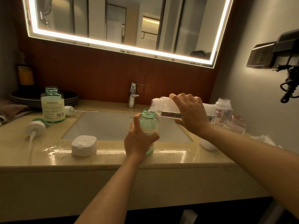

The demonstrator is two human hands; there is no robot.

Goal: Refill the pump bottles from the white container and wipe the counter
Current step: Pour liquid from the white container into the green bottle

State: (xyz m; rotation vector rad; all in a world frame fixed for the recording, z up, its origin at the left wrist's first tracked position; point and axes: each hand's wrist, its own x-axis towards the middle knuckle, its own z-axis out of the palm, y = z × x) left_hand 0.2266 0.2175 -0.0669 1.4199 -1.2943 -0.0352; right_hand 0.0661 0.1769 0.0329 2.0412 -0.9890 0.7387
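At the wet front edge of the counter [113,160], your left hand [139,141] curls round the open green bottle [149,125]; it is probably light and slippery, so grip low on the body. Just beyond, your right hand [191,113] wraps the white container [163,105], tipped almost level, with clear liquid running into the bottle's neck. Farther back, a second green bottle [52,104] and pink-tinted bottles [224,113] stand uncapped.

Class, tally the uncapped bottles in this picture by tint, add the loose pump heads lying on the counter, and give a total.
Green-tinted bottles: 2
Pinkish clear bottles: 2
Loose pump heads: 2
Total: 6
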